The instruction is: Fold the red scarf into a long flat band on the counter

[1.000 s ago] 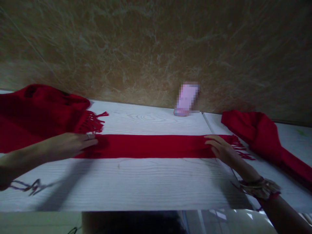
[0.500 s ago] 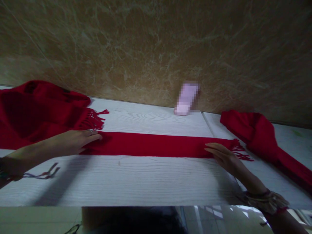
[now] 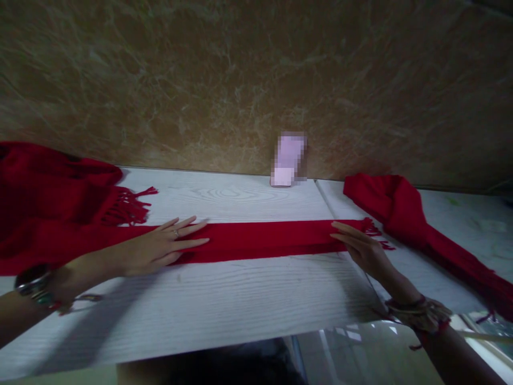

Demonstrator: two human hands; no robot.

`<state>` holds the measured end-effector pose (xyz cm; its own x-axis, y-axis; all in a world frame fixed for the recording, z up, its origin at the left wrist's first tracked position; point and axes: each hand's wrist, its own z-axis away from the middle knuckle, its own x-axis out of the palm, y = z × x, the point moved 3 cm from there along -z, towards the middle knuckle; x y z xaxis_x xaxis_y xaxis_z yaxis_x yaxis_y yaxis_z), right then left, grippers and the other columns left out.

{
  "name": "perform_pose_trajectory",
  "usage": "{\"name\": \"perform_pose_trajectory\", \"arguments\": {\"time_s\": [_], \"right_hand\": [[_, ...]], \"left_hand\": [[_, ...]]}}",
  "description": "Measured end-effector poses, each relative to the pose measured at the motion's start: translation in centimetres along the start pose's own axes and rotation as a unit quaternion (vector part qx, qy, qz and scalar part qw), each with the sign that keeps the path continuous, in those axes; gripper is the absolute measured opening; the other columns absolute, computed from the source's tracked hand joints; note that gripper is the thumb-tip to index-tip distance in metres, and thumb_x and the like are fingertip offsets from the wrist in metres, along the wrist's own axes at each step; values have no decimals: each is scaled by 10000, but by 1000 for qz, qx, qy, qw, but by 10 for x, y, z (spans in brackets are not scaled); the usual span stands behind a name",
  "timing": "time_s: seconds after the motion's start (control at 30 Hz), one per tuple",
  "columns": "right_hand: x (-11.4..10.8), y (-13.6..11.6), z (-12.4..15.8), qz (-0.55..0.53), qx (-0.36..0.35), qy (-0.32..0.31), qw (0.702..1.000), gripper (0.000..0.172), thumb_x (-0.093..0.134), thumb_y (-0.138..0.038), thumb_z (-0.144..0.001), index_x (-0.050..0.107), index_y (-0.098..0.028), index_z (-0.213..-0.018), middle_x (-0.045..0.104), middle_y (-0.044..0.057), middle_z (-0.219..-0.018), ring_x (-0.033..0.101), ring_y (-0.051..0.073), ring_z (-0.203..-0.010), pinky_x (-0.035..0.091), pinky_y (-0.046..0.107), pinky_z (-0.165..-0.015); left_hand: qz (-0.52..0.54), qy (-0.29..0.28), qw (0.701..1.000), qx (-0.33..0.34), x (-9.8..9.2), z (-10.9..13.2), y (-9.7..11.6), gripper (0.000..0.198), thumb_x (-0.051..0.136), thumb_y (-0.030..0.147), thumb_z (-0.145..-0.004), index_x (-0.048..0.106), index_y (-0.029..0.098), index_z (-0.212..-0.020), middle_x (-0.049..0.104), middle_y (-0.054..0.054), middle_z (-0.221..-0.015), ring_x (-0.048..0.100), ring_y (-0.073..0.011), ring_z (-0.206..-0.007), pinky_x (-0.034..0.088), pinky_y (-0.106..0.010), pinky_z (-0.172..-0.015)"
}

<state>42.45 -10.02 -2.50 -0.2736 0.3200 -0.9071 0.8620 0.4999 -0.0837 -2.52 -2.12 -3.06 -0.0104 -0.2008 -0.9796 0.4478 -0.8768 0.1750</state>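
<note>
Red fringed fabric strip [image 3: 260,238] lay lengthwise along the white wood-grain bench [image 3: 240,294]. Left hand [image 3: 154,250], fingers spread wide, rested on it; right hand [image 3: 367,254] lay near its right-end fringe [image 3: 372,228], grip indeterminable. This spacing presumably kept the strip flat.

Pixelated pink object [image 3: 287,160] against brown marbled wall [image 3: 224,80], white wood-grain table [image 3: 248,299], shiny floor [image 3: 348,355]

Brown marbled wall [image 3: 200,80] — white wood-grained tabletop [image 3: 248,299] against it — glossy floor [image 3: 348,355] below.
</note>
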Motion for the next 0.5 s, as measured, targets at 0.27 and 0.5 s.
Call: {"name": "perform_pose_trajectory", "arguments": {"time_s": [0.27, 0.5], "right_hand": [[18, 3, 12, 30, -22, -97, 995, 483, 311, -46, -823, 489, -240, -1228, 538, 73, -1261, 468, 182, -1181, 413, 410, -971], [13, 34, 22, 120, 23, -56, 991, 541, 314, -11, -756, 471, -198, -1238, 535, 113, -1248, 434, 241, -1209, 380, 501, -965]], "left_hand": [[21, -57, 998, 1, 10, 9, 2, 479, 332, 344, -925, 177, 428, -1370, 44, 32, -1486, 74, -275, -1349, 36, -536, -1059], [15, -64, 998, 9, 9, 10, -1, 463, 326, 349, -928, 198, 421, -1367, 22, 21, -1485, 69, -288, -1346, 50, -537, -1058]]}}
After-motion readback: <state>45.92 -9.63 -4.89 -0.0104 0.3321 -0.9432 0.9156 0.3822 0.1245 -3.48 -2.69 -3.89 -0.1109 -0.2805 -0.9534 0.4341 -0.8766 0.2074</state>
